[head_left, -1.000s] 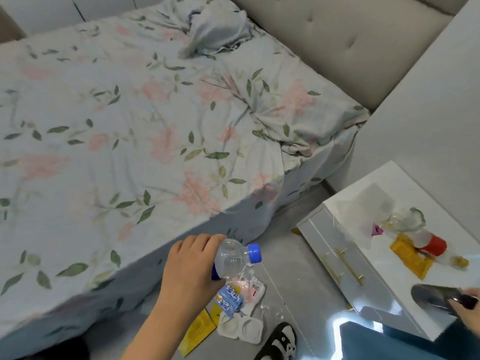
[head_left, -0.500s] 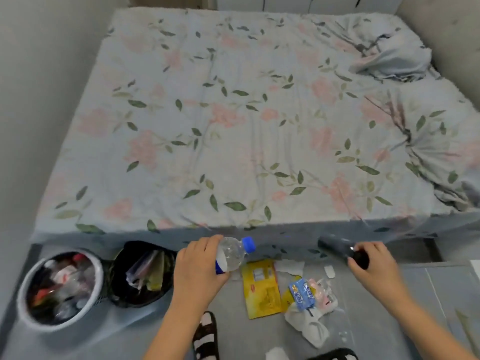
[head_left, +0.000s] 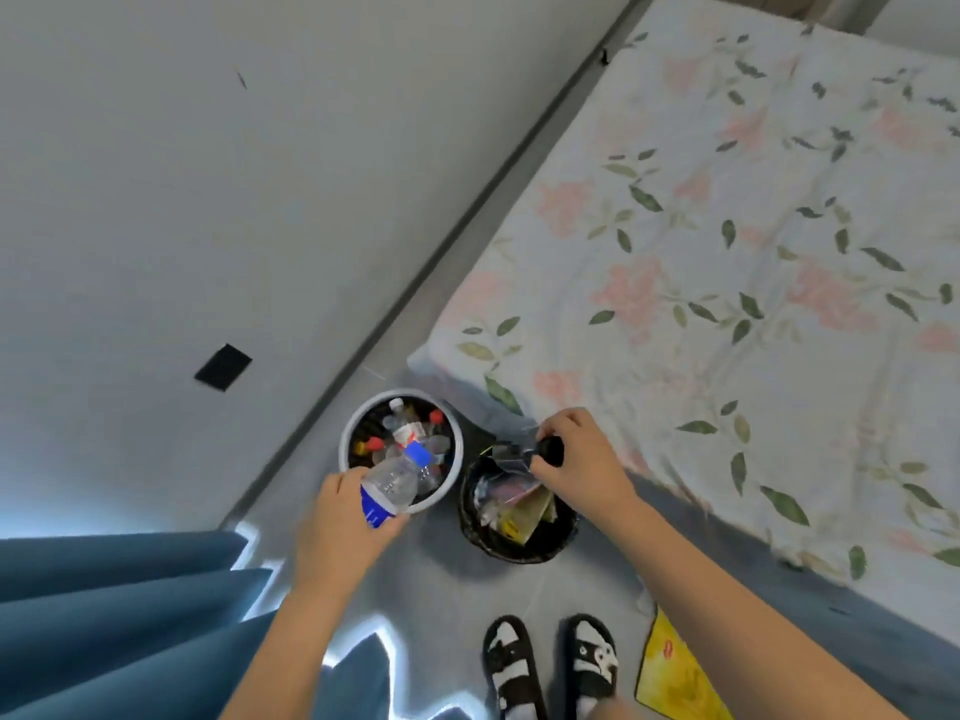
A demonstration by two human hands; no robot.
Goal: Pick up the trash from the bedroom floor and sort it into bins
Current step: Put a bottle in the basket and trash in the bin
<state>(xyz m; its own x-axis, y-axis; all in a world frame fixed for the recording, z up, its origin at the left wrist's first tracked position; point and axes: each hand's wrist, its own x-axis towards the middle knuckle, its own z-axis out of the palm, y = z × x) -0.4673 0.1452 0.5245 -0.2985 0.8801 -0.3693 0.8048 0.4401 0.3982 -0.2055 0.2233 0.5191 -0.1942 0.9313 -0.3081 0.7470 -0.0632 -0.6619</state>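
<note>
My left hand [head_left: 343, 527] grips a clear plastic bottle [head_left: 392, 483] with a blue cap and blue label, its cap end held over the near rim of the white bin [head_left: 347, 439]. That bin holds several bottles. My right hand [head_left: 576, 462] is shut on a dark crumpled wrapper [head_left: 522, 452], held above the black bin [head_left: 519, 550], which contains wrappers and plastic packaging. The two bins stand side by side on the grey floor at the corner of the bed.
A bed with a floral sheet [head_left: 727, 262] fills the right side. A white wall [head_left: 208, 200] with a black patch is at the left, a blue curtain [head_left: 130, 615] at lower left. My feet in black-and-white sandals [head_left: 550, 667] stand below, beside a yellow packet [head_left: 675, 672].
My view has swung left from the bed and floor trash to the bins. Both hands have moved over the bins, the bottle to the white one, the wrapper to the black one.
</note>
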